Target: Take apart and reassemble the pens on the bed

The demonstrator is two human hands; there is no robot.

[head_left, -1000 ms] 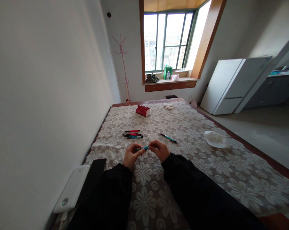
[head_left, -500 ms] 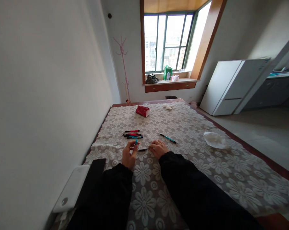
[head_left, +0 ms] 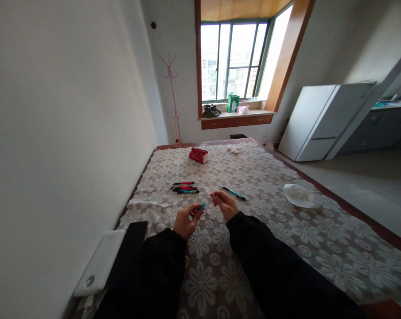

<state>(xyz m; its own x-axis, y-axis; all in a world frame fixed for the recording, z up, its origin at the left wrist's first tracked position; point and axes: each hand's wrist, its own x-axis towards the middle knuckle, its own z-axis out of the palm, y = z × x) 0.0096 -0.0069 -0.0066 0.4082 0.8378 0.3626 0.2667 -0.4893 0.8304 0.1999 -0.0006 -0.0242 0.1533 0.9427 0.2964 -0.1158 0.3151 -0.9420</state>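
Note:
My left hand (head_left: 187,220) pinches a short teal pen barrel (head_left: 203,206) between thumb and fingertips, just above the flowered tablecloth (head_left: 202,283). To its right, my right hand (head_left: 225,205) is closed on a thin, pale stick that looks like a pen refill (head_left: 213,198); it points up and away from me. Beyond my left hand lies a small group of red, black and teal pens (head_left: 186,189), side by side. A single teal and black pen (head_left: 233,193) rests slantwise beyond my right hand.
Farther up the table are a red tissue pack (head_left: 198,155) and a crumpled white scrap (head_left: 233,150). A white plastic bag (head_left: 300,196) lies to the right. Close on the left sit a white power bank (head_left: 100,263) and a dark flat object (head_left: 130,241), near the wall.
My right hand has lifted off the cloth with the pale refill in it. My left hand has moved right with the teal barrel. The black piece between the hands no longer shows there.

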